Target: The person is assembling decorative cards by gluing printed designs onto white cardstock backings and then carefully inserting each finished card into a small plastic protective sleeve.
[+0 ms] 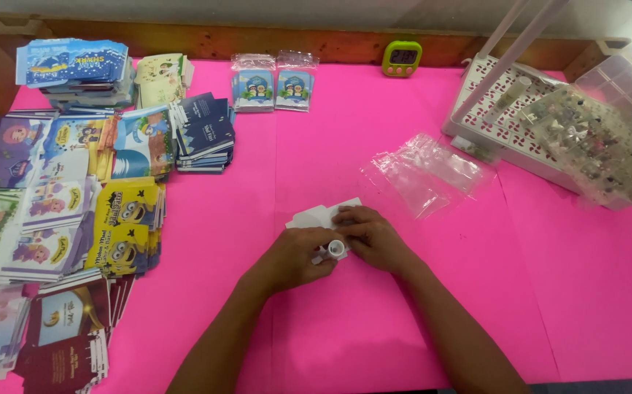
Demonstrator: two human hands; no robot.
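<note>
Head view, hands at centre of the pink surface [374,102].

Left hand [297,257]: grip closed around a small white roll [336,249], apparently tape, held just above the surface between thumb and fingers. Right hand [374,237]: fingers pressed flat on a white folded card [323,216], which lies on the surface directly ahead of both hands; no closed grip, the hand bears down on the card's near edge. Roll and card sit touching or almost so; I cannot tell whether a strip is already drawn out.

Judged step: fixing or sealing the white card with tape, with the right hand steadying it. The next move would call for keeping the card pinned while a short strip is pulled across the fold, then pressed down without creasing.

Surroundings: loose clear plastic sleeves [425,171] lie to the right of the card, near but apart. A white perforated tray [502,128] with a clear box of small items stands at far right. Stacks of printed envelopes [122,226] cover the left side. Two bagged packs [272,84] and a green timer [402,58] sit along the far edge.
</note>
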